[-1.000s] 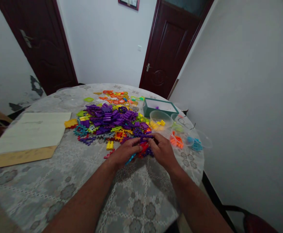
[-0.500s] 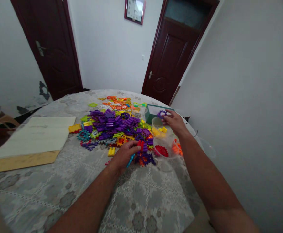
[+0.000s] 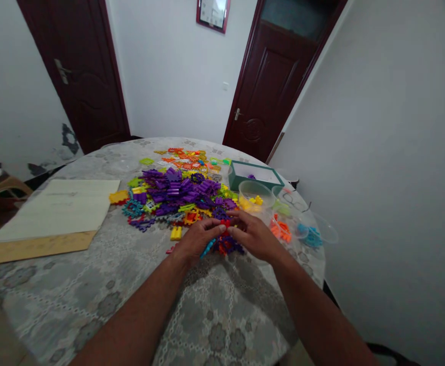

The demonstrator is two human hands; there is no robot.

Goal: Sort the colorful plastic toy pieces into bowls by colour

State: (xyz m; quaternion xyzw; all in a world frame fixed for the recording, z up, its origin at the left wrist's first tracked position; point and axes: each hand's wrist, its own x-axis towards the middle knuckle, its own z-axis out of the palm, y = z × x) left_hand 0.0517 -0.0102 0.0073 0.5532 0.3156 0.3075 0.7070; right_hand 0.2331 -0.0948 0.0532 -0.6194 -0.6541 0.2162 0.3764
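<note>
My left hand (image 3: 197, 239) and my right hand (image 3: 253, 235) meet at the near edge of a heap of plastic building pieces (image 3: 177, 190), mostly purple. Both pinch a small red piece (image 3: 225, 223) between their fingertips. A blue piece (image 3: 207, 248) sticks out under my left hand. Purple and orange pieces (image 3: 228, 246) lie just below the fingers. A yellow piece (image 3: 176, 233) lies to the left of my left hand.
The round table (image 3: 93, 284) has a grey patterned cloth. A green box (image 3: 255, 174) stands at the back right. Clear tubs hold yellow (image 3: 252, 195), orange (image 3: 281, 227) and blue (image 3: 313, 235) pieces. Boards (image 3: 51, 211) lie at left. Two dark doors stand behind.
My right hand has come back from the green box, where it left a purple piece, to the red piece at my left hand. The left hand stayed put.
</note>
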